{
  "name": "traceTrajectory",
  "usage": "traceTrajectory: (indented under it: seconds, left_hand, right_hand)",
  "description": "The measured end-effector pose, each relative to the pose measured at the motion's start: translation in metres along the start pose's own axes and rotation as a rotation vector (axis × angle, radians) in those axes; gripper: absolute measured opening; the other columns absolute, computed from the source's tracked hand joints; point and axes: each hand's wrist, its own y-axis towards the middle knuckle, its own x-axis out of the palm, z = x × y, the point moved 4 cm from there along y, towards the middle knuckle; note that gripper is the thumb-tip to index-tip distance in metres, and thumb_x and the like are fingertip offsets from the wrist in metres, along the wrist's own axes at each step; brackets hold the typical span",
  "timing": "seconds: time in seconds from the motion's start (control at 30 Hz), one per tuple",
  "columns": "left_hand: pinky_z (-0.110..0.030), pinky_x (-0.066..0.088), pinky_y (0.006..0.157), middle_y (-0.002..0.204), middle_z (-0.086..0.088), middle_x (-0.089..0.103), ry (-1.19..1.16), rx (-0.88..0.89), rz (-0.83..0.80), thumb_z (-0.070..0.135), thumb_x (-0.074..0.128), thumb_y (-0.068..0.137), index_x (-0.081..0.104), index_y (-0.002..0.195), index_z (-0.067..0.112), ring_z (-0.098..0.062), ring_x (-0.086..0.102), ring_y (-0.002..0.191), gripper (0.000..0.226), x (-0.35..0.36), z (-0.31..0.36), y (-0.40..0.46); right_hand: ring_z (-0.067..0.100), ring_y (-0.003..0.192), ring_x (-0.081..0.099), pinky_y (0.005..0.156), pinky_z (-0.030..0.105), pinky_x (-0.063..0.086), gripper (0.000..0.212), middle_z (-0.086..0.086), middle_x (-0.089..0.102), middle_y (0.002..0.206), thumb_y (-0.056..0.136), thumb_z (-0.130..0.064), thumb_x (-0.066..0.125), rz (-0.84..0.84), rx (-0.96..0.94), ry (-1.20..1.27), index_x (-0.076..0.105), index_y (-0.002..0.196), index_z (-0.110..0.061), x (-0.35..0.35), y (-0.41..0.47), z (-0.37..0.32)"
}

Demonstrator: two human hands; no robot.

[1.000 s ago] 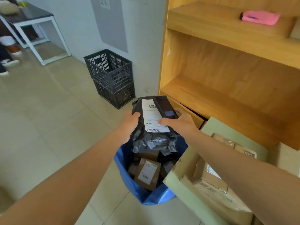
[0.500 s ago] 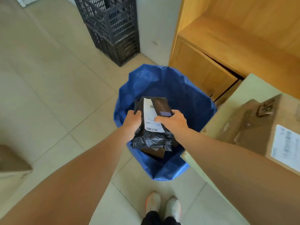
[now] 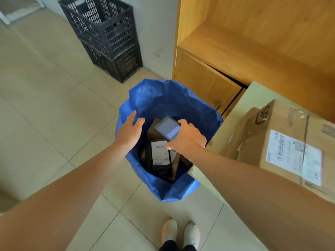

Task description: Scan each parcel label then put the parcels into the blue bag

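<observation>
— Biggest first? Open blue plastic bag [image 3: 163, 98] standing on the tiled floor [image 3: 45, 105].
— Inside: black plastic mailer parcel with white label [image 3: 159, 160].
— Grips? Left hand [image 3: 129, 132] loose, empty; right hand [image 3: 186, 138] clutching dark handheld scanner [image 3: 166, 128].

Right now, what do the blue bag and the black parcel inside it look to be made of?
Blue bag: thin glossy plastic, likely woven or film; it creases and shines. Black parcel with white label: crinkled soft plastic mailer, its wrinkles catching light.
</observation>
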Motion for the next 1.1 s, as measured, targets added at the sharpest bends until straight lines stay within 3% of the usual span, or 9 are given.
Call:
traceTrajectory:
  seconds: [0.2,0.3,0.37,0.5,0.6,0.73,0.87,1.1]
  left_hand:
    - [-0.037,0.021,0.117,0.159,0.006,0.034,-0.073,0.161,0.047,0.040,0.033,0.103,0.025,0.156,0.035,-0.020,0.030,0.146,0.054,-0.023,0.078,-0.038]
    - [-0.029,0.025,0.108,0.154,0.003,0.040,-0.092,0.255,0.039,0.036,0.034,0.105,0.028,0.156,0.032,-0.017,0.036,0.142,0.052,-0.022,0.118,-0.066]
    - [-0.030,0.026,0.106,0.155,0.002,0.040,-0.079,0.317,-0.013,0.037,0.033,0.106,0.027,0.156,0.032,-0.017,0.035,0.141,0.051,-0.015,0.145,-0.090]
    - [-0.044,0.016,0.119,0.163,0.005,0.025,0.088,0.385,-0.177,0.055,0.028,0.103,0.015,0.157,0.042,-0.025,0.020,0.150,0.057,0.009,0.184,-0.137]
    - [-0.050,0.011,0.122,0.165,0.008,0.018,0.130,0.410,-0.301,0.070,0.026,0.095,0.012,0.156,0.048,-0.022,0.015,0.152,0.067,0.026,0.212,-0.165]
    - [-0.041,0.009,0.121,0.165,0.011,0.013,0.113,0.453,-0.418,0.069,0.024,0.097,0.012,0.158,0.040,-0.017,0.013,0.152,0.068,0.047,0.251,-0.208]
    - [-0.041,0.014,0.119,0.166,0.002,0.016,0.179,0.457,-0.424,0.064,0.020,0.101,0.014,0.159,0.031,-0.023,0.018,0.151,0.067,0.073,0.272,-0.238]
    - [-0.042,0.017,0.117,0.166,0.000,0.018,0.304,0.487,-0.494,0.068,0.017,0.098,0.007,0.159,0.031,-0.025,0.020,0.151,0.072,0.119,0.265,-0.250]
  right_hand:
    - [0.030,0.116,0.057,0.079,0.039,0.050,0.094,0.004,0.057,0.129,0.069,-0.049,0.083,0.043,-0.143,-0.144,0.035,0.147,-0.025,-0.066,-0.039,-0.020]
    - [0.032,0.115,0.059,0.074,0.037,0.046,0.093,0.005,0.061,0.125,0.070,-0.047,0.082,0.070,-0.178,-0.182,0.037,0.147,-0.023,-0.109,-0.063,-0.017]
    - [0.031,0.110,0.060,0.072,0.036,0.046,0.090,0.003,0.061,0.120,0.070,-0.047,0.082,0.113,-0.166,-0.215,0.039,0.146,-0.024,-0.141,-0.081,-0.007]
    - [0.029,0.101,0.062,0.069,0.035,0.047,0.089,0.002,0.061,0.114,0.069,-0.047,0.084,0.161,-0.100,-0.285,0.042,0.144,-0.024,-0.199,-0.121,0.025]
    - [0.025,0.086,0.062,0.061,0.031,0.046,0.074,-0.001,0.061,0.099,0.068,-0.044,0.084,0.194,-0.056,-0.301,0.050,0.130,-0.023,-0.235,-0.149,0.059]
    - [0.021,0.089,0.061,0.063,0.030,0.046,0.084,-0.005,0.062,0.104,0.066,-0.051,0.084,0.261,-0.033,-0.375,0.047,0.138,-0.030,-0.276,-0.189,0.106]
    - [0.018,0.084,0.063,0.069,0.031,0.055,0.085,-0.008,0.061,0.092,0.065,-0.052,0.084,0.257,0.000,-0.467,0.046,0.138,-0.032,-0.298,-0.222,0.153]
    - [0.016,0.082,0.063,0.067,0.029,0.051,0.064,-0.008,0.062,0.086,0.061,-0.042,0.085,0.173,0.062,-0.523,0.054,0.115,-0.029,-0.296,-0.248,0.205]
